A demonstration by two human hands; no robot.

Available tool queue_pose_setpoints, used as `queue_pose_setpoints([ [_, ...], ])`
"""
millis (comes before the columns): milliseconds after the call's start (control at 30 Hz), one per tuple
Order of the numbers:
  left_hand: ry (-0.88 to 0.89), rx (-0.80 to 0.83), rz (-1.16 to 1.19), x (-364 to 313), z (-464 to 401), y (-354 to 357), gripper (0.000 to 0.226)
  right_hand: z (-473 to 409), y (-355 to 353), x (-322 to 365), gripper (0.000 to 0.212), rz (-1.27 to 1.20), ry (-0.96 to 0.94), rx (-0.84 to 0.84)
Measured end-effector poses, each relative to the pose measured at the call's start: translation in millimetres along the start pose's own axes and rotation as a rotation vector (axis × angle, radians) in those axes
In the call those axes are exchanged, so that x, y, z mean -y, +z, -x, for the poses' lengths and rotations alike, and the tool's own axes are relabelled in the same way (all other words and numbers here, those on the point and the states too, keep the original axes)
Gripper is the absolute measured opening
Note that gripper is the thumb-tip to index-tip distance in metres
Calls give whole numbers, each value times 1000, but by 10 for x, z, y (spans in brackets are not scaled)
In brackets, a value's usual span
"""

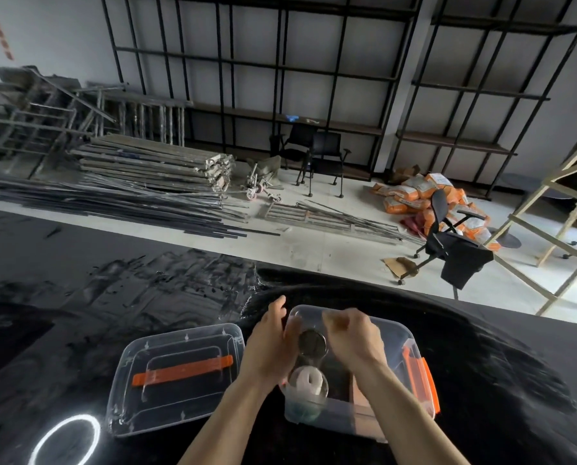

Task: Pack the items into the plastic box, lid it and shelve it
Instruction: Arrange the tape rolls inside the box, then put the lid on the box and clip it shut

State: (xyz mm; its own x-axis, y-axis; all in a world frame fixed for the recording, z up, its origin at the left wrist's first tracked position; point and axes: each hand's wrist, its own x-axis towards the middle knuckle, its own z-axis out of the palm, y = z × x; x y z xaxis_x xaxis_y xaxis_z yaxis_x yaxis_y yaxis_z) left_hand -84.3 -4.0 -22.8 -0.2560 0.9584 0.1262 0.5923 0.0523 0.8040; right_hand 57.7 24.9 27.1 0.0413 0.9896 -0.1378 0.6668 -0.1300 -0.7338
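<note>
A clear plastic box [394,330] with orange side latches stands on the black table in front of me. Both my hands are over its open top. My left hand [268,344] and my right hand [350,337] together hold a clear round container with a dark lid [312,344] above the box's left half. Just below it in the box sits another clear container holding a white roll [308,380]. A brownish flat item [359,397] lies in the box near my right forearm. The clear lid [166,397] with an orange handle lies flat to the left of the box.
The black table [112,297] is scuffed, with a bright ring of light [65,441] reflected at its near left. Beyond the table's far edge are metal bars, office chairs, orange sacks, a wooden ladder at right and black shelving [314,122] along the wall.
</note>
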Motion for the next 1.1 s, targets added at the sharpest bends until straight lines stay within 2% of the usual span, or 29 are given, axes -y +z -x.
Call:
queue_pose_setpoints([
  [67, -13, -154, -12, 24, -7, -162, 52, 62, 32, 241, 19, 4, -228, -191],
  [100, -34, -225, -23, 62, -22, -267, 47, 97, 73, 372, 15, -17, -318, -211],
  [167, -121, -328, -61, 190, -60, -519, 41, 153, 228, 615, 12, -45, -454, -138],
  [233, -261, -375, -110, 373, -76, -792, 44, 198, 438, 805, 17, -37, -483, 18],
  [400, -595, -387, -285, 957, 184, -1290, 49, 186, 1081, 966, 44, 167, -285, 427],
  [467, -680, -376, -345, 1155, 340, -1390, 51, 187, 1301, 907, 60, 270, -168, 490],
  [600, -808, -311, -327, 1421, 540, -1473, 59, 209, 1547, 792, 80, 352, 39, 485],
  [700, -830, -250, -283, 1470, 598, -1463, 59, 228, 1629, 804, 83, 373, 56, 502],
  [867, -806, -348, -252, 1402, 559, -1599, 53, 208, 1623, 899, 72, 300, 38, 468],
  [967, -762, -430, -331, 1215, 320, -1834, 56, 145, 1491, 1075, 64, 231, -49, 362],
  [1100, -635, -543, -287, 767, -119, -2095, 42, -33, 1026, 1275, 40, 48, -178, 175],
])
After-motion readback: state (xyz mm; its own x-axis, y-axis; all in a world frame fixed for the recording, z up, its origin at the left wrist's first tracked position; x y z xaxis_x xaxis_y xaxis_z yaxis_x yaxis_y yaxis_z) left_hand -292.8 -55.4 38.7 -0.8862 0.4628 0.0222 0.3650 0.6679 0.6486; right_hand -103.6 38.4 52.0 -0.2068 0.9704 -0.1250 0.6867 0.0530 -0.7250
